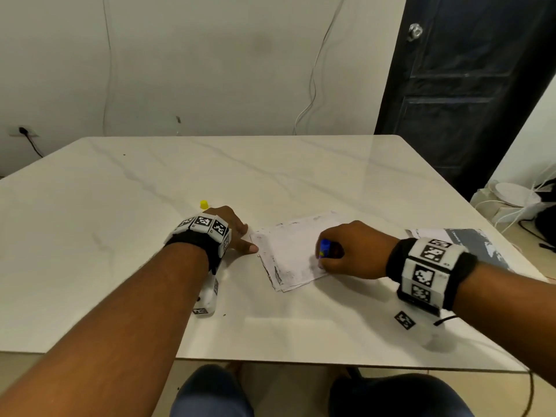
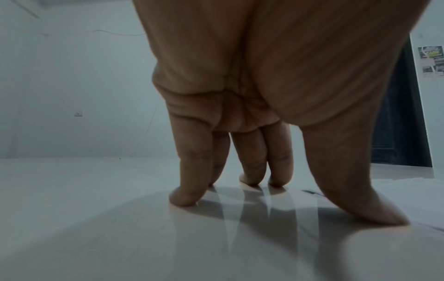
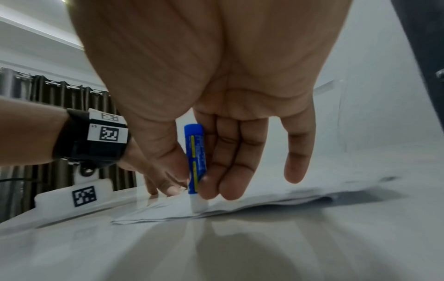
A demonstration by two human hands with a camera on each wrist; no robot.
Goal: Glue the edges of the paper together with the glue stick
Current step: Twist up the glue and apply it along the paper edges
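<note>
A stack of white paper sheets (image 1: pixel 293 251) with ragged dark edges lies on the marble table (image 1: pixel 150 188). My right hand (image 1: pixel 346 254) pinches a blue glue stick (image 1: pixel 325 247), held upright with its white tip pressed on the paper near the front edge; the right wrist view shows the glue stick (image 3: pixel 195 161) between thumb and fingers, tip on the paper (image 3: pixel 264 197). My left hand (image 1: pixel 234 233) rests with straight fingers on the table beside the paper's left corner, its thumb at that edge. In the left wrist view the fingertips (image 2: pixel 185 197) press the tabletop.
A yellow cap (image 1: pixel 204 204) stands on the table just behind my left hand. A grey and white printed sheet (image 1: pixel 469 239) lies at the table's right edge. A dark door (image 1: pixel 469 85) stands at the back right, with cables and white items on the floor beside it.
</note>
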